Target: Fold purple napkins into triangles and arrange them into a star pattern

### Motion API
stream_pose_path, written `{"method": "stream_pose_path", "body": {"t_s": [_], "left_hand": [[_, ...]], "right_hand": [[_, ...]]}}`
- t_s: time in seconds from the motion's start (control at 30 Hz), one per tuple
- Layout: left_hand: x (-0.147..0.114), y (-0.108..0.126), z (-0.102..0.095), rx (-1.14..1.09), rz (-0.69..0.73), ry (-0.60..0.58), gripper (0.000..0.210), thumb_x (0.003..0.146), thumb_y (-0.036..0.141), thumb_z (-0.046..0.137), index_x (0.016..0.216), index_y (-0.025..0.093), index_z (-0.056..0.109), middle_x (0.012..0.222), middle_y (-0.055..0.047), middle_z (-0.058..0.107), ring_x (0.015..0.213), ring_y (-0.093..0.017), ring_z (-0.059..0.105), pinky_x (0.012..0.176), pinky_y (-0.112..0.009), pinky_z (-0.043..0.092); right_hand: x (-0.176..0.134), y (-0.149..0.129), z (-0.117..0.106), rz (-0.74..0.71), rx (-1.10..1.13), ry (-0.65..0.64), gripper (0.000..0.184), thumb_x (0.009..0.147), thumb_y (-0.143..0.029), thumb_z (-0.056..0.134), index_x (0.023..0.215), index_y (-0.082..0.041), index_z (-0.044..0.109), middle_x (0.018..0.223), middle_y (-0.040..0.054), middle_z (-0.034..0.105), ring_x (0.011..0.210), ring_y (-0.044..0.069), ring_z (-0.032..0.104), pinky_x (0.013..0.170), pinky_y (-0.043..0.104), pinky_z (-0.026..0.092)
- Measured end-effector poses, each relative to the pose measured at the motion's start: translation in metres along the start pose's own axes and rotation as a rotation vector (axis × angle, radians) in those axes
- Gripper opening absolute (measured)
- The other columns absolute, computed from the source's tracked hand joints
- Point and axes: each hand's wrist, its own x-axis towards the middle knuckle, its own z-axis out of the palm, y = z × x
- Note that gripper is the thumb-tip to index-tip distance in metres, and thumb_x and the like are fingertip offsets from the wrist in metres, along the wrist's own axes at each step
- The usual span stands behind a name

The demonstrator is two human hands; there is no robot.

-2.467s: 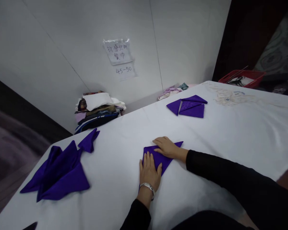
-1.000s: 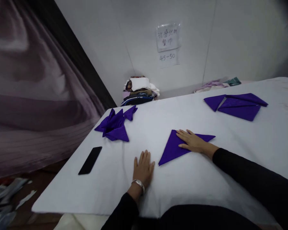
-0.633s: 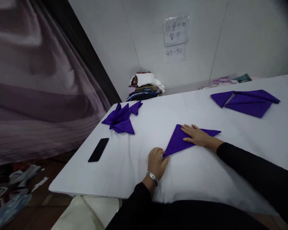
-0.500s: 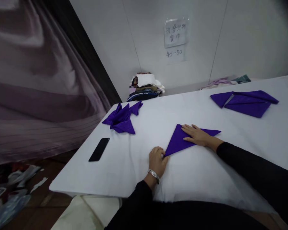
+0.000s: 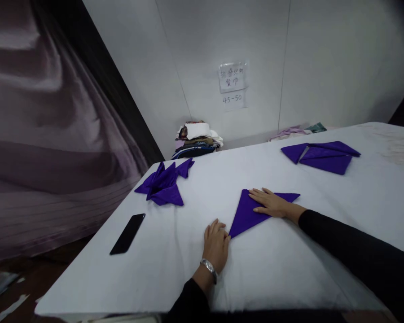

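A purple cloth napkin (image 5: 244,217), folded into a long triangle, lies on the white-covered table in front of me. My right hand (image 5: 269,204) rests flat across its upper middle, fingers spread, covering part of the cloth. At the napkin's lower left corner is my left hand (image 5: 216,244), with a silver bracelet at the wrist. Its fingers are slightly bent and apart, and its thumb side touches the corner tip. No cloth shows gripped in the left hand.
A folded purple napkin shape (image 5: 163,184) stands at the table's far left, a flat folded purple napkin (image 5: 326,157) at far right. A black phone (image 5: 128,233) lies near the left edge. Behind the white table (image 5: 121,287) are stacked clothes (image 5: 198,141) and a wall sign (image 5: 232,85).
The left hand's fingers have loosened from their curl at the napkin's corner and stretched out somewhat. The right hand stays flat on the cloth. The camera view has tilted up and shifted.
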Motion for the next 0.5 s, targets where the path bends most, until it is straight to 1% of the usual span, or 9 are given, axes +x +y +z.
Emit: {"method": "stream_pose_path", "body": {"t_s": [0.07,0.13,0.2,0.27,0.33,0.37,0.43,0.5], "left_hand": [[0.002,0.005,-0.006,0.055,-0.054,-0.029,0.018,0.082,0.012,0.043,0.080,0.020,0.058,0.114,-0.006,0.058,0.126,-0.024,0.035,0.104,-0.051,0.025],[0.008,0.014,-0.010,0.098,-0.093,-0.025,0.018,0.084,0.016,0.042,0.084,0.020,0.060,0.121,-0.008,0.056,0.127,-0.026,0.034,0.104,-0.053,0.025],[0.021,0.029,-0.009,0.102,-0.063,-0.011,0.022,0.087,0.021,0.040,0.096,0.020,0.060,0.128,-0.008,0.051,0.129,-0.026,0.032,0.104,-0.052,0.026],[0.041,0.046,-0.001,0.084,0.046,-0.029,0.030,0.089,0.026,0.036,0.112,0.021,0.054,0.135,-0.007,0.045,0.131,-0.023,0.030,0.107,-0.049,0.024],[0.064,0.061,0.012,0.081,0.155,-0.085,0.039,0.090,0.032,0.033,0.125,0.021,0.045,0.141,-0.007,0.038,0.133,-0.022,0.025,0.109,-0.047,0.020],[0.075,0.065,0.020,0.093,0.187,-0.118,0.044,0.090,0.037,0.032,0.130,0.018,0.040,0.143,-0.008,0.034,0.134,-0.022,0.022,0.110,-0.046,0.018],[0.093,0.068,0.035,0.133,0.189,-0.181,0.060,0.088,0.049,0.032,0.135,0.011,0.032,0.146,-0.013,0.027,0.136,-0.025,0.016,0.110,-0.046,0.016],[0.103,0.064,0.048,0.169,0.147,-0.223,0.076,0.084,0.060,0.031,0.137,0.005,0.027,0.146,-0.017,0.023,0.136,-0.027,0.013,0.110,-0.047,0.014]], "right_hand": [[0.000,-0.001,0.000,-0.011,0.010,0.005,0.070,0.086,-0.062,0.030,0.143,-0.024,0.017,0.147,0.0085,0.021,0.135,0.027,0.015,0.108,0.052,0.011],[0.000,-0.002,-0.001,-0.020,0.019,0.011,0.070,0.086,-0.062,0.030,0.143,-0.024,0.017,0.147,0.0087,0.021,0.135,0.027,0.015,0.108,0.052,0.012],[0.000,-0.002,-0.001,-0.021,0.021,0.011,0.070,0.086,-0.062,0.030,0.143,-0.023,0.017,0.147,0.0092,0.020,0.135,0.027,0.015,0.108,0.052,0.011],[0.000,-0.003,-0.001,-0.021,0.019,0.011,0.070,0.086,-0.061,0.031,0.143,-0.022,0.018,0.147,0.0100,0.021,0.135,0.027,0.015,0.108,0.051,0.011],[0.001,-0.004,-0.001,-0.021,0.014,0.016,0.069,0.087,-0.061,0.030,0.142,-0.021,0.019,0.147,0.0109,0.022,0.135,0.027,0.016,0.108,0.051,0.010],[0.001,-0.004,-0.002,-0.021,0.012,0.020,0.069,0.087,-0.061,0.030,0.142,-0.020,0.021,0.147,0.0114,0.023,0.135,0.027,0.016,0.108,0.051,0.010],[0.002,-0.004,-0.003,-0.019,0.012,0.017,0.069,0.087,-0.061,0.030,0.142,-0.019,0.023,0.146,0.0123,0.024,0.135,0.026,0.016,0.107,0.051,0.010],[0.002,-0.005,-0.004,-0.012,0.022,0.006,0.068,0.087,-0.061,0.029,0.142,-0.019,0.023,0.146,0.0120,0.024,0.135,0.025,0.015,0.108,0.050,0.010]]}}
